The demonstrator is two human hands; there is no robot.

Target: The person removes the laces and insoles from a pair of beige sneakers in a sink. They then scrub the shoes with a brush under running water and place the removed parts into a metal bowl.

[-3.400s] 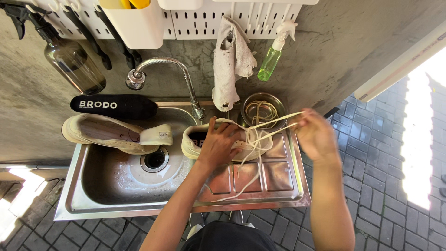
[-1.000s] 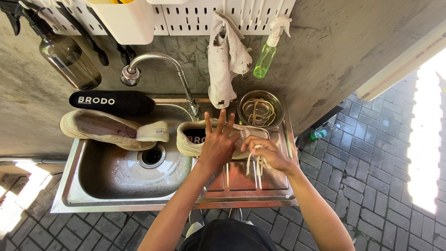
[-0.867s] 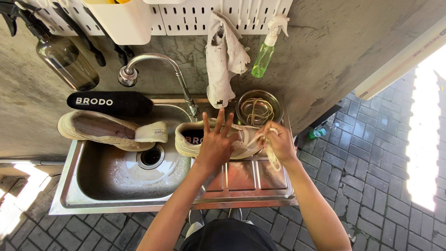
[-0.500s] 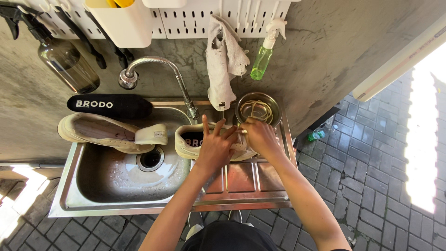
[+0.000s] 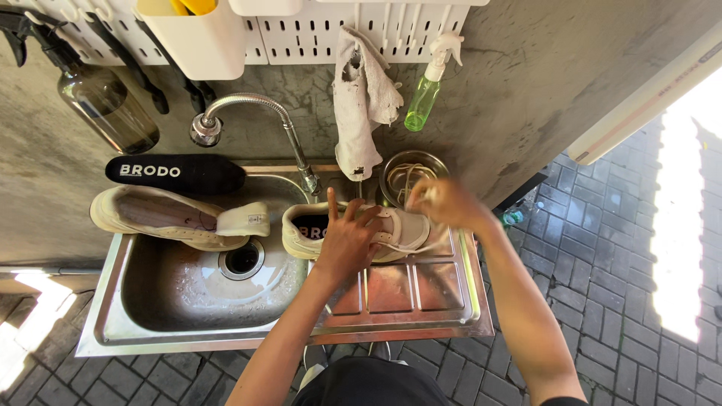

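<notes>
Your left hand [image 5: 347,239] lies spread, palm down, on the shoe [image 5: 361,229], which rests on the sink's [image 5: 391,319] drainboard by the basin's right edge. Your right hand [image 5: 442,203], blurred, pinches the lace [image 5: 410,246] at the shoe's toe, near the bowl [image 5: 395,169].

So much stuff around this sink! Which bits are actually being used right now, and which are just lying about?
In use:
- beige shoe on the drainboard, pressed by the left hand
- white lace, at the right hand
- metal bowl beside that hand

Lying about:
- second shoe over the sink
- black insole
- tap
- hanging rag
- green spray bottle
- brown glass bottle
</notes>
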